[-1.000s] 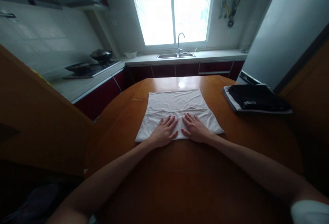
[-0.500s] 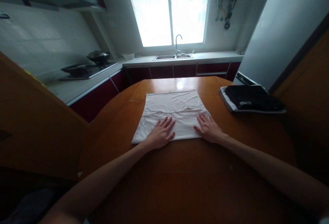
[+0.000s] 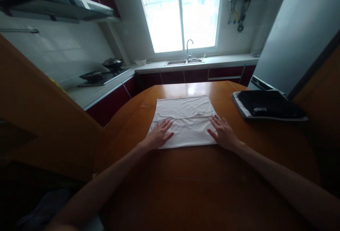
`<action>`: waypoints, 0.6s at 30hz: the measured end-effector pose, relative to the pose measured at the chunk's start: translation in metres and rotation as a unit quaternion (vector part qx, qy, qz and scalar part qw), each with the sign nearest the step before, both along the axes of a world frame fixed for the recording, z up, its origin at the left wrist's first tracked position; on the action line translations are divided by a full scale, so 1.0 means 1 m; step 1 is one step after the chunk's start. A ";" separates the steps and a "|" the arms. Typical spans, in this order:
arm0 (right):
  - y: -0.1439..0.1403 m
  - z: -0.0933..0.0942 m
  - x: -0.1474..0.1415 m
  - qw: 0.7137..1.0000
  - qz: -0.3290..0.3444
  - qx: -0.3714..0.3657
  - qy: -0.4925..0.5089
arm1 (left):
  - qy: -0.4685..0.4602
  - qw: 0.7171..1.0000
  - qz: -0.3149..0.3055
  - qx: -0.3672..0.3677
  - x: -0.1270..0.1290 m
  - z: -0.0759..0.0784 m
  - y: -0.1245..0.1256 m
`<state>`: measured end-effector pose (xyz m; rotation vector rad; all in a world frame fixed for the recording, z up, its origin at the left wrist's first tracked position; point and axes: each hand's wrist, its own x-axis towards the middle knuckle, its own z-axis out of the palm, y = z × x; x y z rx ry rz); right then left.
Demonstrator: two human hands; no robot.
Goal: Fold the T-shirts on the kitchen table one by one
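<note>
I have the left hand (image 3: pixel 158 134) and right hand (image 3: pixel 223 133) lying spread on the folded white cloth (image 3: pixel 188 128), near the far edge of the wooden table (image 3: pixel 191 174).

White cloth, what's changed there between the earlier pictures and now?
The left hand moved left and the right hand right, from near the middle toward the sides of the white cloth. Nothing was grasped or released. The cloth and folded stack stayed put on the table.

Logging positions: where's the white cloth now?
Centred in the head view, the white cloth lies on the wooden table, partly under the left hand and right hand, left of the black cloth.
</note>
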<state>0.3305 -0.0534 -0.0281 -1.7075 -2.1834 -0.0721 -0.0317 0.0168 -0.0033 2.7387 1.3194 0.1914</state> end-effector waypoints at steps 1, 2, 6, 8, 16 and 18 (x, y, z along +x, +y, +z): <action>0.001 -0.001 0.003 1.000 0.002 -0.014 -0.002 | 0.006 1.000 0.017 0.004 -0.012 -0.002 0.002; 0.002 -0.003 0.005 0.999 0.003 -0.034 -0.004 | 0.011 0.999 0.035 0.006 -0.023 -0.005 0.004; 0.006 -0.008 0.006 0.997 0.000 -0.078 -0.013 | -0.009 0.997 0.072 -0.003 -0.049 -0.017 0.005; 0.007 -0.008 0.005 0.997 0.000 -0.071 -0.011 | -0.032 0.998 0.057 -0.002 -0.053 -0.017 0.002; -0.018 -0.013 0.041 0.996 0.078 0.004 0.031 | -0.066 0.996 -0.058 0.022 -0.096 0.003 -0.040; -0.027 -0.014 0.057 0.992 0.121 -0.007 0.042 | -0.079 0.994 -0.064 0.040 -0.110 0.005 -0.049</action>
